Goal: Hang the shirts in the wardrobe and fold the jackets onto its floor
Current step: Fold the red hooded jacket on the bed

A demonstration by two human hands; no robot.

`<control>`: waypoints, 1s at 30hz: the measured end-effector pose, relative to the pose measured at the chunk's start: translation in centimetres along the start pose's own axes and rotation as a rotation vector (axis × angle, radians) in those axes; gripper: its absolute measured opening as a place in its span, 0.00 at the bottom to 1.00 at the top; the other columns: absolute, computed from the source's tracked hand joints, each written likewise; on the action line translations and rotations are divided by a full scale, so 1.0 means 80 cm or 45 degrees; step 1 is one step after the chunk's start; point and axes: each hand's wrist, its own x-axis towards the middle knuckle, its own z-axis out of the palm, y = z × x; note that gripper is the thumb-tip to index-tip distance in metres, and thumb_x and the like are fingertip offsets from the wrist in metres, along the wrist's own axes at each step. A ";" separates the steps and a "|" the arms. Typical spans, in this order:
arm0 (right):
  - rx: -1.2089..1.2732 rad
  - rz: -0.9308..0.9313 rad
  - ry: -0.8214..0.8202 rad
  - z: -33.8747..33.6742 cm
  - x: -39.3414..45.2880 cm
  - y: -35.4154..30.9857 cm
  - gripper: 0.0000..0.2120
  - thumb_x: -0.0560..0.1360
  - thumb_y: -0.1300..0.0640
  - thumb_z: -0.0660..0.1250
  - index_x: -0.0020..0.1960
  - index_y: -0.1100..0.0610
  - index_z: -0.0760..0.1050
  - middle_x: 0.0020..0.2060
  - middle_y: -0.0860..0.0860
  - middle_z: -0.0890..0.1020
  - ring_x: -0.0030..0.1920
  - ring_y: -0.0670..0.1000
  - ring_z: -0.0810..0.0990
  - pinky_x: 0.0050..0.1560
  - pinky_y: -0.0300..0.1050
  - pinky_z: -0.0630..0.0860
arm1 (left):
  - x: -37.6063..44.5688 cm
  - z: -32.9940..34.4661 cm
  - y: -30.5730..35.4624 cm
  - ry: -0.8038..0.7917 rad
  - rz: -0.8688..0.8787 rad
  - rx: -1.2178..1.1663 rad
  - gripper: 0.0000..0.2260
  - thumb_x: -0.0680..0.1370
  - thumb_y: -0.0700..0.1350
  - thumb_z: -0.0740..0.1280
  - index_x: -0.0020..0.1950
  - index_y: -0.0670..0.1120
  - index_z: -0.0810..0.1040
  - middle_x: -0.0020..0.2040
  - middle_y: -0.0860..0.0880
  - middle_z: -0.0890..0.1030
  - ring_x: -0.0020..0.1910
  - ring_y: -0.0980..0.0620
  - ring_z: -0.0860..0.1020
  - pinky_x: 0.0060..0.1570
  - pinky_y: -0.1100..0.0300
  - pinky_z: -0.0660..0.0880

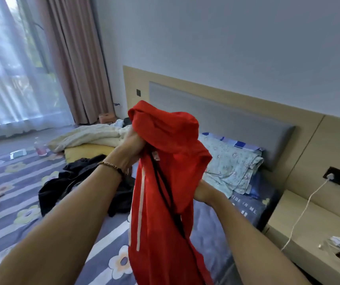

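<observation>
red jacket [165,182] held up over the bed [21,192] by both hands.

the left hand [133,144] grips the upper part of the jacket, near the hood, with the fingers closed on the cloth; a thin bracelet [111,166] sits on its wrist. the right hand [203,191] is lower and holds the jacket from the other side, partly hidden behind the cloth, so the two hands are apart with the garment between them. the jacket hangs down in front of the person, with white stripes and a dark cord showing. below the left hand a black garment [78,182] lies crumpled on the striped flower sheet. beyond the right hand is a floral pillow [232,163] against the grey headboard [226,116]. further right of the right hand stands a nightstand [309,223] with a white cable [300,214].
</observation>
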 end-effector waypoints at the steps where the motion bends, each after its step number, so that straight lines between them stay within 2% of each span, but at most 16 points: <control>1: -0.014 -0.085 0.024 0.001 -0.001 0.012 0.12 0.76 0.65 0.61 0.35 0.57 0.72 0.32 0.50 0.75 0.35 0.45 0.70 0.42 0.51 0.73 | -0.010 -0.012 0.002 0.146 0.117 0.253 0.09 0.80 0.43 0.61 0.41 0.44 0.75 0.37 0.48 0.82 0.37 0.53 0.78 0.39 0.56 0.75; 3: -0.066 -0.132 0.192 0.002 -0.017 0.028 0.11 0.78 0.64 0.61 0.40 0.64 0.78 0.36 0.55 0.80 0.37 0.49 0.75 0.43 0.53 0.72 | -0.041 -0.035 -0.010 0.284 0.251 0.653 0.12 0.71 0.45 0.57 0.46 0.43 0.78 0.43 0.47 0.83 0.43 0.47 0.79 0.43 0.55 0.74; 5: -0.097 -0.186 0.261 -0.008 -0.046 0.030 0.12 0.81 0.58 0.61 0.47 0.61 0.82 0.41 0.52 0.84 0.41 0.50 0.79 0.46 0.49 0.73 | -0.079 -0.047 -0.028 0.299 0.210 0.933 0.21 0.67 0.43 0.56 0.57 0.44 0.79 0.55 0.41 0.82 0.55 0.40 0.78 0.55 0.49 0.75; 8: -0.042 -0.157 0.154 -0.033 -0.083 0.018 0.13 0.82 0.54 0.62 0.51 0.59 0.83 0.46 0.51 0.85 0.47 0.49 0.82 0.47 0.44 0.73 | -0.111 -0.047 -0.050 0.321 -0.019 0.917 0.26 0.65 0.44 0.54 0.60 0.47 0.78 0.59 0.38 0.80 0.59 0.36 0.76 0.61 0.46 0.73; 9: 0.022 -0.133 0.094 -0.041 -0.093 0.015 0.13 0.82 0.54 0.63 0.50 0.57 0.84 0.43 0.49 0.85 0.45 0.45 0.82 0.46 0.42 0.73 | -0.117 -0.045 -0.051 0.327 -0.060 0.897 0.27 0.64 0.45 0.53 0.60 0.46 0.78 0.58 0.38 0.80 0.59 0.36 0.76 0.61 0.46 0.73; 11: 0.123 -0.101 -0.009 -0.057 -0.102 0.016 0.12 0.80 0.52 0.66 0.40 0.53 0.83 0.30 0.40 0.81 0.32 0.36 0.77 0.38 0.37 0.71 | -0.123 -0.042 -0.051 0.361 -0.140 0.875 0.24 0.66 0.44 0.54 0.58 0.44 0.79 0.57 0.38 0.80 0.58 0.36 0.76 0.60 0.46 0.73; 12: 0.128 -0.078 -0.021 -0.063 -0.100 0.018 0.15 0.79 0.51 0.68 0.35 0.54 0.79 0.25 0.41 0.77 0.27 0.36 0.74 0.36 0.37 0.69 | -0.123 -0.042 -0.050 0.372 -0.150 0.865 0.23 0.66 0.43 0.55 0.56 0.43 0.79 0.56 0.38 0.80 0.57 0.36 0.76 0.59 0.46 0.73; 14: 0.112 -0.023 -0.025 -0.067 -0.090 0.024 0.22 0.76 0.45 0.70 0.29 0.56 0.70 0.23 0.46 0.69 0.24 0.42 0.67 0.32 0.40 0.65 | -0.120 -0.042 -0.053 0.414 -0.126 0.827 0.24 0.64 0.44 0.54 0.55 0.44 0.79 0.54 0.39 0.81 0.56 0.36 0.77 0.58 0.46 0.74; 17: 0.166 0.008 -0.014 -0.044 -0.068 0.037 0.29 0.71 0.29 0.65 0.29 0.51 0.60 0.27 0.49 0.63 0.28 0.45 0.62 0.33 0.45 0.59 | -0.096 -0.042 -0.082 0.469 -0.175 0.763 0.17 0.71 0.40 0.57 0.56 0.46 0.79 0.51 0.41 0.80 0.54 0.38 0.76 0.51 0.52 0.71; 19: 0.047 -0.037 -0.047 -0.009 -0.037 0.062 0.32 0.63 0.22 0.61 0.32 0.52 0.62 0.29 0.48 0.65 0.29 0.45 0.63 0.33 0.46 0.60 | -0.062 -0.044 -0.124 0.523 -0.249 0.744 0.17 0.74 0.37 0.57 0.57 0.49 0.79 0.52 0.42 0.80 0.53 0.39 0.76 0.48 0.54 0.68; 22: -0.225 0.041 -0.292 0.048 0.008 0.102 0.33 0.57 0.25 0.68 0.42 0.54 0.77 0.36 0.42 0.80 0.38 0.42 0.77 0.41 0.43 0.72 | -0.007 -0.046 -0.194 0.512 -0.331 0.751 0.16 0.74 0.39 0.57 0.57 0.51 0.78 0.54 0.42 0.81 0.54 0.38 0.77 0.50 0.51 0.72; 23: -0.266 0.084 -0.363 0.069 0.032 0.122 0.28 0.58 0.29 0.72 0.45 0.51 0.80 0.38 0.42 0.83 0.40 0.40 0.80 0.44 0.43 0.76 | 0.019 -0.048 -0.223 0.486 -0.375 0.762 0.15 0.74 0.40 0.57 0.56 0.51 0.78 0.54 0.41 0.81 0.55 0.37 0.77 0.50 0.51 0.72; 25: -0.337 0.206 -0.413 0.103 0.075 0.155 0.13 0.61 0.43 0.75 0.38 0.49 0.78 0.33 0.43 0.82 0.37 0.41 0.80 0.41 0.43 0.76 | 0.066 -0.049 -0.276 0.423 -0.436 0.782 0.13 0.75 0.40 0.58 0.54 0.49 0.78 0.52 0.40 0.81 0.54 0.36 0.77 0.49 0.52 0.71; 26: -0.377 0.273 -0.397 0.116 0.095 0.170 0.09 0.61 0.47 0.73 0.33 0.51 0.75 0.30 0.44 0.80 0.35 0.45 0.80 0.38 0.44 0.76 | 0.086 -0.048 -0.296 0.397 -0.452 0.794 0.13 0.75 0.39 0.58 0.54 0.49 0.77 0.51 0.40 0.81 0.53 0.36 0.77 0.48 0.51 0.71; 28: -0.450 0.380 -0.313 0.136 0.141 0.195 0.09 0.60 0.49 0.67 0.30 0.53 0.71 0.29 0.49 0.79 0.38 0.55 0.82 0.35 0.45 0.73 | 0.129 -0.046 -0.338 0.392 -0.454 0.785 0.13 0.74 0.39 0.58 0.54 0.49 0.77 0.49 0.41 0.81 0.51 0.37 0.77 0.47 0.51 0.72; 30: -0.508 0.465 -0.156 0.155 0.199 0.227 0.07 0.64 0.50 0.67 0.33 0.53 0.75 0.36 0.54 0.82 0.45 0.60 0.82 0.38 0.46 0.72 | 0.186 -0.041 -0.384 0.452 -0.437 0.666 0.14 0.75 0.37 0.59 0.54 0.48 0.78 0.49 0.42 0.81 0.49 0.39 0.77 0.46 0.53 0.71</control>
